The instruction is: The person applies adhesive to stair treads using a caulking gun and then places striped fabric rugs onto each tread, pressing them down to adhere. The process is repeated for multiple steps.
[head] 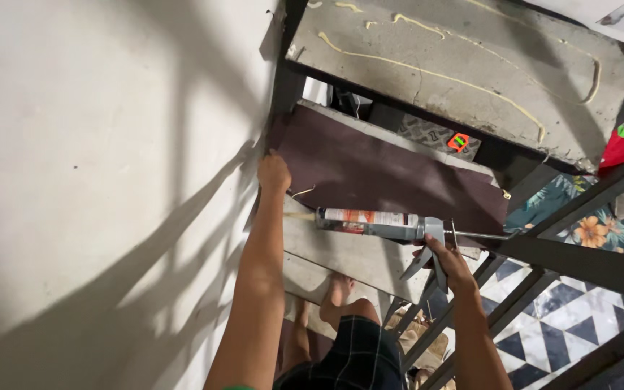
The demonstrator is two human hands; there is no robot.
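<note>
Standing barefoot on the lower tread, we risk slipping. Right hand closed around the caulking gun trigger, nozzle at the dark board's near edge; left hand presses its wall-side corner — bead may smear.

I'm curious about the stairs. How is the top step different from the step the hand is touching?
The top step is bare grey concrete with wavy yellowish glue lines squeezed across it; the lower step is covered by a dark brown board with no such lines. The left hand presses the lower step's board; nothing touches the top step. Both sit in the black metal stair frame.
</note>
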